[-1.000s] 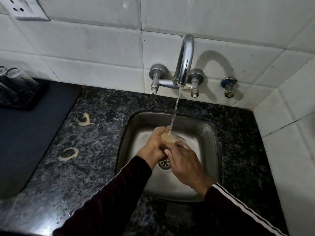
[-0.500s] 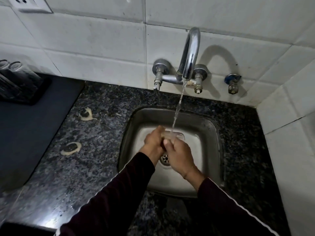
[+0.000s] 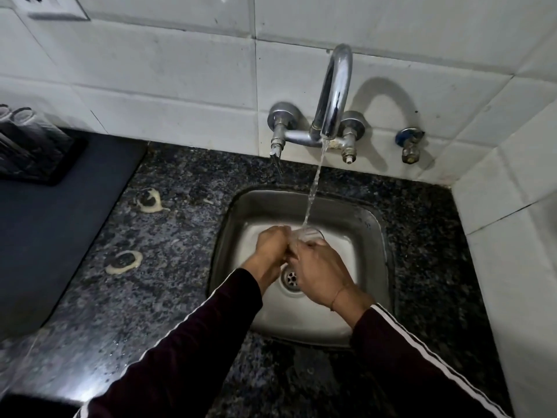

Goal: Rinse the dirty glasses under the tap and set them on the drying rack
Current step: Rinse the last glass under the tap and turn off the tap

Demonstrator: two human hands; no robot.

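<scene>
Head cam, only one view here. Both hands are down in the steel sink, right over the drain. The left hand is curled into a fist around one side of a clear glass, and the right hand wraps its fingers around the other side, so both are clamped on the same glass. The glass sits between them just under the tap, and the water stream lands right on its rim. It's see-through and mostly covered by fingers, so I can't tell how it's tilted.

Off at the far left edge there's a dark rack with a couple of glasses in it, resting on a dark mat. Well apart from the sink. The speckled granite counter has two pale ring-shaped stains between the mat and the sink. White tiles behind, a socket up in the top left corner, and a small blue-capped valve right of the tap.
</scene>
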